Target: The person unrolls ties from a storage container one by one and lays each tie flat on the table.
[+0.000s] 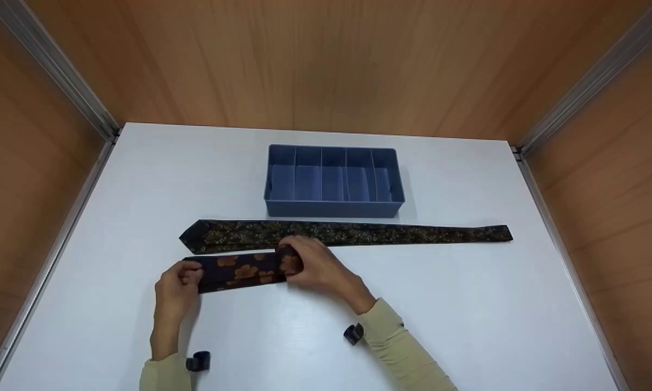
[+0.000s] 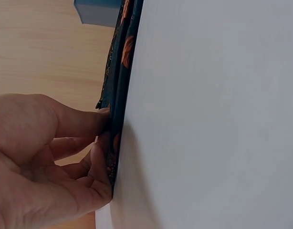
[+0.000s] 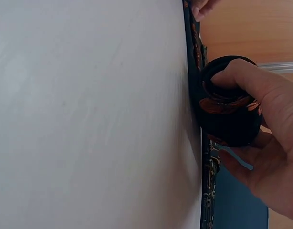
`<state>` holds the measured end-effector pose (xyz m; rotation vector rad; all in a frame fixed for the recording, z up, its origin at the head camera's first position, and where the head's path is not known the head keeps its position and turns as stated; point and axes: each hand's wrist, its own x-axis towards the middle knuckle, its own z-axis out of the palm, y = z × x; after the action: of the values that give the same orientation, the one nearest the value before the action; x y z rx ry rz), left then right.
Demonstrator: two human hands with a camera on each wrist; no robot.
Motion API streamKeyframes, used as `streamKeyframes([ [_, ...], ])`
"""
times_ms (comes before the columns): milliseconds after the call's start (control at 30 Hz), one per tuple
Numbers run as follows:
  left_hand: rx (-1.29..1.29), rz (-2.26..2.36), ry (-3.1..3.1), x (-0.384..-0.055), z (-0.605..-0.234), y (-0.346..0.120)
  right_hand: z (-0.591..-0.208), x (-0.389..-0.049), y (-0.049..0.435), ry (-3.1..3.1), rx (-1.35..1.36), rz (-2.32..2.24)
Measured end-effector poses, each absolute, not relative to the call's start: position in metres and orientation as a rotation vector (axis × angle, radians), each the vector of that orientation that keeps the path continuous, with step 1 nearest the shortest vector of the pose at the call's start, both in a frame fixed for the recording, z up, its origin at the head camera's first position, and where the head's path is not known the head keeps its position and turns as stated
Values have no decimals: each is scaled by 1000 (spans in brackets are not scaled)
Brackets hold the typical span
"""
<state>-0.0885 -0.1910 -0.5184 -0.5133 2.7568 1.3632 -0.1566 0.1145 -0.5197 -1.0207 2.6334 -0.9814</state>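
A dark necktie with orange flowers (image 1: 244, 271) lies partly rolled up on the white table. My left hand (image 1: 176, 285) pinches its flat left end with thumb and curled fingers; in the left wrist view the hand (image 2: 51, 152) is close up at that end. The rolled part (image 3: 232, 124) stands as a coil at the right, and my right hand (image 1: 320, 266) grips it. In the right wrist view a digit of this hand (image 3: 275, 119) reaches into the middle of the coil, other fingers around its outside. Some fingertips are hidden.
Just behind lies a second dark necktie with a small golden pattern (image 1: 413, 233), stretched flat across the table (image 1: 467, 309). Beyond it stands a blue box (image 1: 334, 209) divided into several compartments. Wooden panels (image 1: 326, 65) enclose the back and sides.
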Motion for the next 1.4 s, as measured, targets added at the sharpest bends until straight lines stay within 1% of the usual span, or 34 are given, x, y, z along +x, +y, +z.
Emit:
streamKeyframes([
  [167, -519, 1358, 2754, -88, -518, -192, -519, -158, 121, 2630, -1029, -987],
  [733, -499, 1382, 2743, -89, -519, -192, -522, -158, 146, 2523, -883, -1095],
  [1400, -518, 1366, 2715, -88, -518, -191, -520, -156, 165, 2544, -962, -1103],
])
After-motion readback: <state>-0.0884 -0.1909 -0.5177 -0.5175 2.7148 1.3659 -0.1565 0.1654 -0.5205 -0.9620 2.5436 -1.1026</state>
